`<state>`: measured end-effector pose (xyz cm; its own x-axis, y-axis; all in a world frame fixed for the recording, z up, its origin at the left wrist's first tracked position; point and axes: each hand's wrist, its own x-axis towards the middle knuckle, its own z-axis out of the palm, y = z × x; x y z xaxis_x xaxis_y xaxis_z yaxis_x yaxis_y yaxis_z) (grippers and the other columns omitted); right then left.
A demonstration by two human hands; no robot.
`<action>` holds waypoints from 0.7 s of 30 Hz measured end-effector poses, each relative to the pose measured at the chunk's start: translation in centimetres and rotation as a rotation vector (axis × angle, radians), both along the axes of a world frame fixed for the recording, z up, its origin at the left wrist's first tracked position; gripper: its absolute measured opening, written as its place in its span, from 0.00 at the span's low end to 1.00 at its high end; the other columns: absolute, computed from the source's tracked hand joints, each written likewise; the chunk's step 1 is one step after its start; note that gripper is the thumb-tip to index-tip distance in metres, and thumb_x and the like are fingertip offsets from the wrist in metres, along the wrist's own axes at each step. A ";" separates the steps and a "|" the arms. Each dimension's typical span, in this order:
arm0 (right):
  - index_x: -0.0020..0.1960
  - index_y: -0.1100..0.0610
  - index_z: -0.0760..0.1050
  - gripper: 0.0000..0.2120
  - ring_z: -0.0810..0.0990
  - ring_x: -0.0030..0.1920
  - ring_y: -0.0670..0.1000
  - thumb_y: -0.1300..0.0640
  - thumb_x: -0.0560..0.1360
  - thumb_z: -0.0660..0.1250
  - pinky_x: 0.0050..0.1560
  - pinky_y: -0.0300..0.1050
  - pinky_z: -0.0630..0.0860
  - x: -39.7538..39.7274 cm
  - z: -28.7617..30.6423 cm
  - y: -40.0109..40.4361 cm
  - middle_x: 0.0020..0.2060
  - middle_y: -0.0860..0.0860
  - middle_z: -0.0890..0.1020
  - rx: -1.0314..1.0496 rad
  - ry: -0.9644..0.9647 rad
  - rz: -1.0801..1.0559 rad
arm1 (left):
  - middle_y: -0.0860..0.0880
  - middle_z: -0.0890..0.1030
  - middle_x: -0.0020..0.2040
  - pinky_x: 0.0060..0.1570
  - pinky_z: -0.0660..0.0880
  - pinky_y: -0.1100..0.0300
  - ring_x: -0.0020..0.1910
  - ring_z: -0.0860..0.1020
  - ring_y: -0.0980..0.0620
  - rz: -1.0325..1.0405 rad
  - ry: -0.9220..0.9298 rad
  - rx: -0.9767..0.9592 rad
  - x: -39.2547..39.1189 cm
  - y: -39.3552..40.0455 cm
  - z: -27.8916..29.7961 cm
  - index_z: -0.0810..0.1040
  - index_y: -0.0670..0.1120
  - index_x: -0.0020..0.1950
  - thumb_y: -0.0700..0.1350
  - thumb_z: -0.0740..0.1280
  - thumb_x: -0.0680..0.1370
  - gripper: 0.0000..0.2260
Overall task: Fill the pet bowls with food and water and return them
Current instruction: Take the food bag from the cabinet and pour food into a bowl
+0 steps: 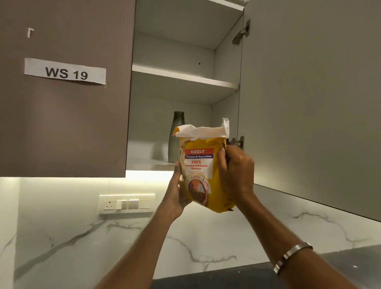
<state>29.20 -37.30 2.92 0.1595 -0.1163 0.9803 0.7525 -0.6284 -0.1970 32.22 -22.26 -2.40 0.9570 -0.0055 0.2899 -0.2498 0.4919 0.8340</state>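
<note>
A yellow pet food bag with a white folded top and the label "ADULT Chicken & Vegetables" is held upright in the air, just in front of the bottom shelf of an open wall cabinet. My left hand cups the bag's lower left side. My right hand grips its right edge. A grey-green bottle stands on the cabinet's bottom shelf behind the bag. No pet bowls are in view.
The open cabinet door hangs to the right, close to my right arm. A shut brown door labelled "WS 19" is on the left. Below are a switch panel, a marble backsplash and a dark countertop.
</note>
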 end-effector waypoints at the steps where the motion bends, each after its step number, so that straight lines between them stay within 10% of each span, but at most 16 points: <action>1: 0.44 0.62 0.79 0.15 0.80 0.35 0.53 0.52 0.77 0.60 0.38 0.42 0.78 -0.1 -0.7 -0.2 0.39 0.57 0.83 0.014 0.012 0.039 | 0.48 0.88 0.43 0.59 0.78 0.40 0.51 0.84 0.44 0.029 0.003 0.013 -0.4 -0.1 -0.5 0.81 0.53 0.55 0.67 0.55 0.78 0.24; 8: 0.46 0.61 0.77 0.11 0.78 0.36 0.39 0.55 0.80 0.60 0.37 0.25 0.73 -1.2 -6.1 0.1 0.39 0.49 0.80 0.167 0.228 0.358 | 0.52 0.88 0.43 0.46 0.83 0.49 0.41 0.87 0.51 0.249 -0.033 0.084 -4.0 -0.3 -5.0 0.80 0.53 0.54 0.66 0.54 0.77 0.23; 15: 0.60 0.55 0.74 0.16 0.82 0.50 0.49 0.46 0.77 0.62 0.51 0.45 0.81 -1.6 -11.9 1.6 0.53 0.50 0.82 0.191 0.415 0.613 | 0.51 0.88 0.49 0.44 0.83 0.53 0.49 0.86 0.46 0.396 -0.069 0.045 -6.2 0.5 -11.0 0.78 0.54 0.58 0.65 0.58 0.72 0.23; 21: 0.61 0.51 0.72 0.17 0.80 0.46 0.41 0.46 0.75 0.64 0.44 0.28 0.76 -1.7 -15.9 2.8 0.52 0.44 0.79 0.082 0.494 0.641 | 0.44 0.86 0.55 0.47 0.83 0.50 0.52 0.85 0.42 0.520 0.019 0.010 -6.8 1.1 -16.1 0.78 0.48 0.64 0.78 0.68 0.57 0.46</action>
